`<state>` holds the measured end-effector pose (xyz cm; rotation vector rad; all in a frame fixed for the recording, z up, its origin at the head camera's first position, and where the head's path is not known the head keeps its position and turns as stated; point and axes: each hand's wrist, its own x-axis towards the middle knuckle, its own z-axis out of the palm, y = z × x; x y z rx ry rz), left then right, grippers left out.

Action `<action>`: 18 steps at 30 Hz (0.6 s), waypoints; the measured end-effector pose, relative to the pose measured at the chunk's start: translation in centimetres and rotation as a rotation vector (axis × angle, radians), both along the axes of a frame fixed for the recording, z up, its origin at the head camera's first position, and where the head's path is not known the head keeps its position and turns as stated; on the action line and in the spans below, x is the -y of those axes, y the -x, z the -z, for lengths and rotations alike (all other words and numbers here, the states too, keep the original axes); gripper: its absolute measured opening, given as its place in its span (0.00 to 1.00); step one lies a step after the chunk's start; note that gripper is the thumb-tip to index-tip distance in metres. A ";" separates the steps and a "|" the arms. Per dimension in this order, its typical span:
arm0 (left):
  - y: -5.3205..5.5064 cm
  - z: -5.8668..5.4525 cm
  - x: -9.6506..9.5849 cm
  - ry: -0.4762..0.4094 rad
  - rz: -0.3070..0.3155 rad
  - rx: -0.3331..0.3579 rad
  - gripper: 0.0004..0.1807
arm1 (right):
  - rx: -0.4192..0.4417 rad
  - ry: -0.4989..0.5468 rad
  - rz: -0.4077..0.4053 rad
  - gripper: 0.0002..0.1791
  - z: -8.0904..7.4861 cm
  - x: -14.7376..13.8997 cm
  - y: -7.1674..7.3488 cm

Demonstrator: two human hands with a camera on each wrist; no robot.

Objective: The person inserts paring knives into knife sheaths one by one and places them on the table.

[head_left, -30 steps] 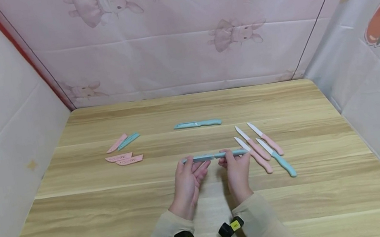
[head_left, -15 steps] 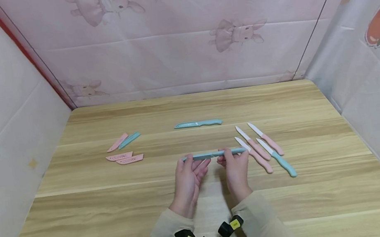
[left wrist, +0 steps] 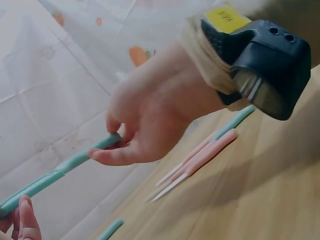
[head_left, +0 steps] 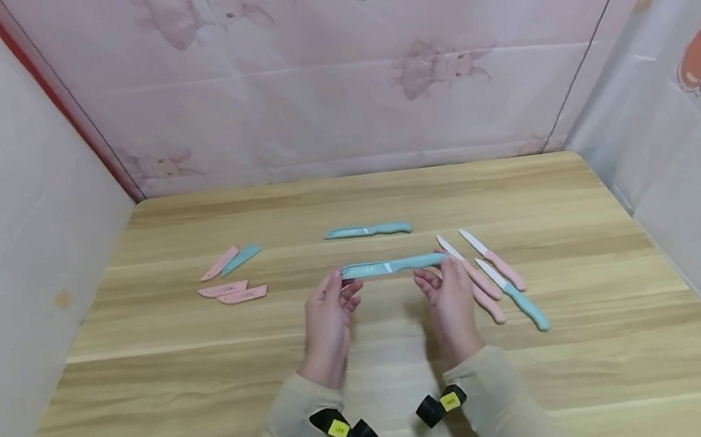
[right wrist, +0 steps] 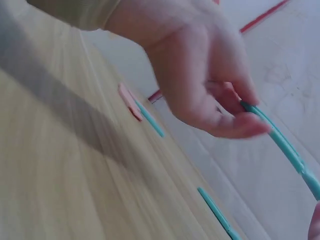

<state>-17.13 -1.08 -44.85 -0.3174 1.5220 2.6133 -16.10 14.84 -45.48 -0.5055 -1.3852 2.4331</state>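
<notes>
A light-blue paring knife with a matching sheath over its blade is held level above the table, its flat side facing the head camera. My left hand pinches the tip end of the sheath. At the other end, the fingers of my right hand pinch the butt of the handle. The right wrist view shows the left thumb and fingers on the sheath. Just right of the right hand lie pink-handled knives with bare pale blades, one partly hidden, and a bare blue-handled knife.
Behind the hands, another sheathed blue knife lies crosswise on the wooden table. Loose pink sheaths and a blue sheath lie at the left. Patterned cloth walls enclose the back and sides.
Both hands have moved forward and spread apart towards the knife's ends. The knife has turned from edge-on to showing its flat side. The things on the table stay put.
</notes>
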 end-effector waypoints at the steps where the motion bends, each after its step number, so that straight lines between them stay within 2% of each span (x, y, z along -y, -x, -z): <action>1: 0.3 0.0 0.2 0.002 -0.024 0.001 0.15 | 0.021 -0.012 -0.005 0.18 -0.1 -0.2 0.1; 6: 1.8 0.1 0.9 0.019 -0.105 0.005 0.06 | 0.085 -0.075 -0.049 0.22 -0.3 -1.1 1.3; 13: 3.4 0.7 1.5 0.138 -0.162 0.007 0.07 | 0.120 -0.102 -0.079 0.22 -0.1 -1.2 2.3; 16: 4.1 1.2 1.6 0.191 -0.145 -0.001 0.09 | 0.125 -0.121 -0.144 0.27 0.2 -1.1 2.4; 18: 4.5 1.5 1.6 0.247 -0.105 0.016 0.11 | 0.136 -0.164 -0.232 0.28 0.5 -1.1 2.5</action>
